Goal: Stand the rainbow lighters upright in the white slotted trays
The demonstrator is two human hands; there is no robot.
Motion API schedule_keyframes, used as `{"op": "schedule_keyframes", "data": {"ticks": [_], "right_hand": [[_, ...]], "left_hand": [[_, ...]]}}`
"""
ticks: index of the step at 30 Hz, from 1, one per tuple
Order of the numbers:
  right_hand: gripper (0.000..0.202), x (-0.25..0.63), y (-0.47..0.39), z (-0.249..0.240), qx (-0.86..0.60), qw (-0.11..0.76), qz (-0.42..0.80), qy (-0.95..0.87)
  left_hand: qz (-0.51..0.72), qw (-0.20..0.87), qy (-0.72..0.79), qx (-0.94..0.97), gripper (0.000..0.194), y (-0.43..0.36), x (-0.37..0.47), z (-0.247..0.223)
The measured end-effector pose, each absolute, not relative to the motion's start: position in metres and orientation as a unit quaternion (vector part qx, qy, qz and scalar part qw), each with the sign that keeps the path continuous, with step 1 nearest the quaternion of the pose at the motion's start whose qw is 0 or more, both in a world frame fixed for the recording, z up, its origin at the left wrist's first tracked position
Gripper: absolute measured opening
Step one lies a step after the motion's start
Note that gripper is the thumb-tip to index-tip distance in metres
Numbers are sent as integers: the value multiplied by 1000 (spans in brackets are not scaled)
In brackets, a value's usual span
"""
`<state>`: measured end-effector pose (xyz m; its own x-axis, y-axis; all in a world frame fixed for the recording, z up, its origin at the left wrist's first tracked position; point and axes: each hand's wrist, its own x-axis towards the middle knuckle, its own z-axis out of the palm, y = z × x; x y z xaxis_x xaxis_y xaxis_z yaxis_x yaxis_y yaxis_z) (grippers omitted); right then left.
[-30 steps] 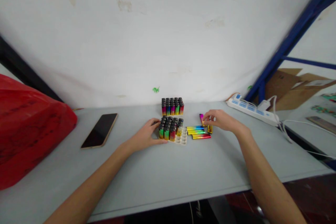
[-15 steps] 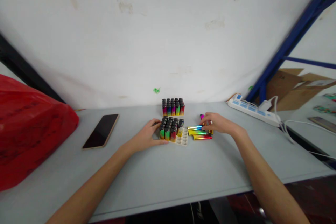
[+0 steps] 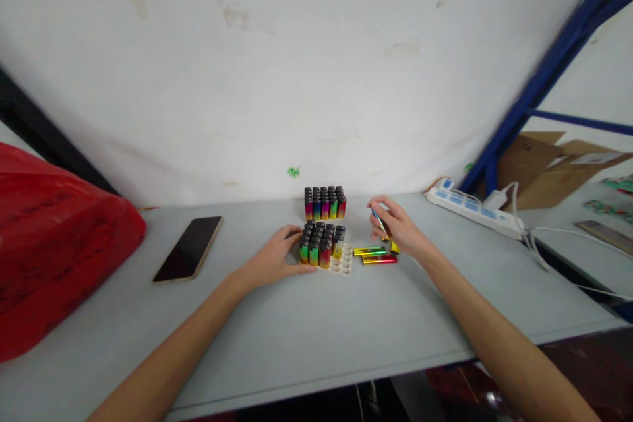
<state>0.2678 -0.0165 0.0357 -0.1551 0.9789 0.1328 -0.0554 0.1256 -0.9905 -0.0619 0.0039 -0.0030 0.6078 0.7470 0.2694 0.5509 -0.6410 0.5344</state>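
Several upright lighters (image 3: 319, 244) with black tops and shiny multicoloured bodies fill the left part of a white tray (image 3: 345, 265). Bare round pockets show at the tray's right end. My left hand (image 3: 277, 256) grips the tray from its left side, thumb at the front and fingers behind. Above the table, right of the tray, my right hand (image 3: 393, 223) is closed on a blue-and-gold lighter (image 3: 380, 223), held tilted. Below it, a green-yellow lighter (image 3: 370, 251) and a red-yellow lighter (image 3: 380, 259) lie flat. Another yellow one is partly hidden by the hand.
A second block of upright lighters (image 3: 325, 206) stands behind, near the wall. To the left are a phone (image 3: 188, 249) and a red plastic bag (image 3: 64, 257). A white power strip (image 3: 472, 211) with cables lies at the right, near a blue frame post (image 3: 524, 92) and a cardboard box (image 3: 548, 161).
My right hand has lifted a blue-and-gold lighter from the loose ones, raising and tilting it. My left hand stays at the tray.
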Motion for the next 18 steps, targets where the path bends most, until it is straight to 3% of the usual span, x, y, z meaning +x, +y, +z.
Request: {"op": "schedule_keyframes", "data": {"ticks": [5, 13, 18], "right_hand": [[49, 238, -25, 23, -424, 424, 494, -630], [54, 226, -34, 20, -500, 459, 292, -674], [41, 215, -41, 16, -519, 472, 246, -669]], "left_hand": [[239, 206, 373, 872, 76, 3, -61, -3], [231, 207, 378, 872, 75, 1, -60, 0], [239, 203, 374, 873, 73, 1, -61, 0]]}}
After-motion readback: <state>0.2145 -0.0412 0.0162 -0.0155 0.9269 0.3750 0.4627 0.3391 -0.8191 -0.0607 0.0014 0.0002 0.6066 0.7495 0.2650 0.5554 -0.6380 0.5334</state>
